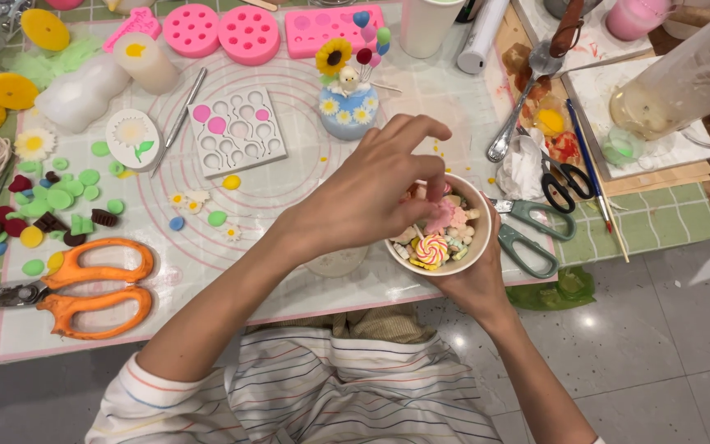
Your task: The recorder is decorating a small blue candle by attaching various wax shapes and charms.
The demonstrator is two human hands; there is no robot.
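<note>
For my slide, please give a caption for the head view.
Right hand holds a cup of small decorations while left hand reaches in.

1. One view only — head-worn camera, looking steeply down over the person's chest and striped sleeves onto the work table (306,316).
2. Facing: forward and downward; table's near edge runs across the lower third, the far side with the pink silicone moulds (250,34) at the top edge.
3. Nearness: close — the left hand (371,193) and right hand (474,284) sit near frame centre, forearms entering from the bottom.
4. Right side takes in grey floor tiles (667,329) beyond the table corner.
5. No second view, so nothing is shared.
</note>
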